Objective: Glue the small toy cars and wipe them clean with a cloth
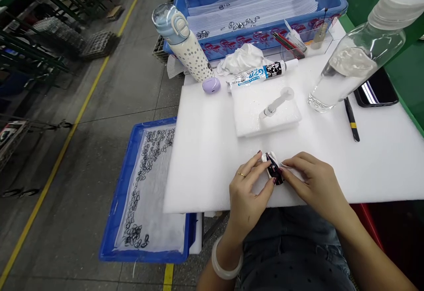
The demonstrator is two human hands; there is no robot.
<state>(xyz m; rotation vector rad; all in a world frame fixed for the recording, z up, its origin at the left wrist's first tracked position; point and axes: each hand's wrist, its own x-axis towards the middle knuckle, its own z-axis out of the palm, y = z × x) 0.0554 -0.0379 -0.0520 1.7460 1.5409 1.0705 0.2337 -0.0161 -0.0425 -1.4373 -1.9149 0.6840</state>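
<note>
A small glossy black piece with a white part along its upper edge is held just above the front of the white foam sheet. My left hand grips it from the left, fingertips on its top and thumb at its lower edge. From the right, the thumb and forefinger of my right hand pinch at its side; whether something thin is between them cannot be made out. Beyond the hands, a syringe lies on a white foam block. A glue tube rests at the block's far edge.
A dotted bottle, lilac case, crumpled tissue and blue crate stand at the back. To the right are a clear bottle, tweezers and a phone. Lower left, a blue tray holds black rings.
</note>
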